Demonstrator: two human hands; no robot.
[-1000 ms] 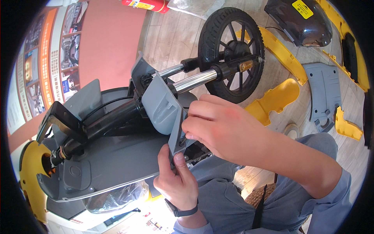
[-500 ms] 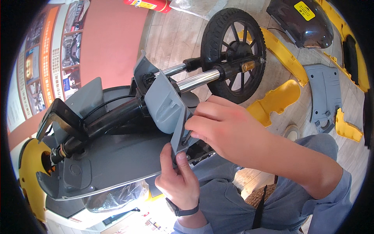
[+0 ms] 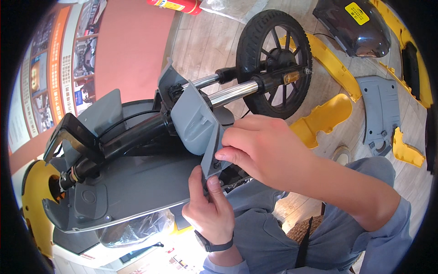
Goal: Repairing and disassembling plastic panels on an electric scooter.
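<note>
A scooter lies on its side in front of me, its black front wheel (image 3: 277, 59) and chrome fork tubes (image 3: 230, 93) pointing away. A grey plastic panel (image 3: 197, 124) sits on the front column. My right hand (image 3: 261, 148) pinches the panel's lower edge near a small hole. From below, my left hand (image 3: 211, 210), with a black watch on the wrist, presses its thumb up against the same edge. The grey footboard (image 3: 137, 192) spreads out to the left.
Loose yellow body parts (image 3: 323, 119) and a grey cover (image 3: 381, 112) lie on the wooden floor at right, with a dark glossy shell (image 3: 353, 25) beyond. A red wall (image 3: 132, 45) stands behind. A clear plastic bag (image 3: 132, 228) hangs under the footboard.
The view has shifted slightly. My right hand's fingers have slid a little lower along the grey panel's edge; my left thumb stays pressed beneath it.
</note>
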